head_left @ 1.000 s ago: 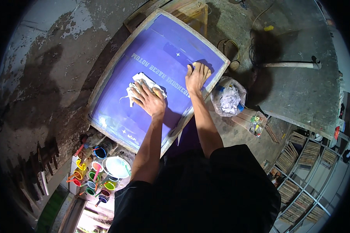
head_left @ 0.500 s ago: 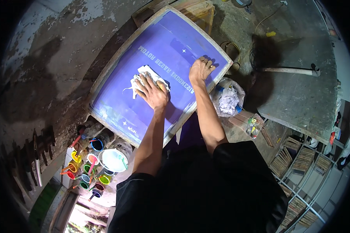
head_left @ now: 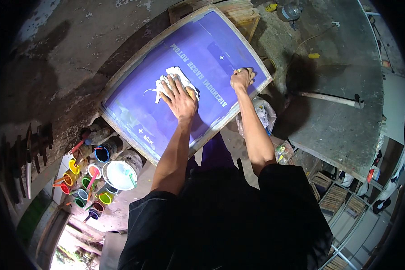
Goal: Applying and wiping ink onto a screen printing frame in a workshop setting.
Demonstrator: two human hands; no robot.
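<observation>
A wooden-framed printing screen [head_left: 166, 130] with purple mesh and pale mirrored lettering lies slanted before me. On the mesh, left of the lettering, my left hand [head_left: 182, 100] presses a crumpled white rag [head_left: 176, 73] flat, fingers spread over it. A loose thread trails from the rag's left side. My right hand [head_left: 243, 79] rests on the mesh near the right-hand corner of the frame, with its fingers curled in. Whatever may be inside those fingers is hidden.
Several open paint pots [head_left: 94, 171] with sticks in them and a white bucket [head_left: 120, 175] stand at lower left. A clear bag of crumpled scraps [head_left: 262, 114] sits beside the screen. On the right is a dark tabletop [head_left: 337, 130] with a pale pipe [head_left: 328, 97] on it.
The whole view has shifted and turned slightly. My left hand stays on the rag at nearly the same spot of the mesh. My right hand has moved slightly toward the frame's right-hand corner.
</observation>
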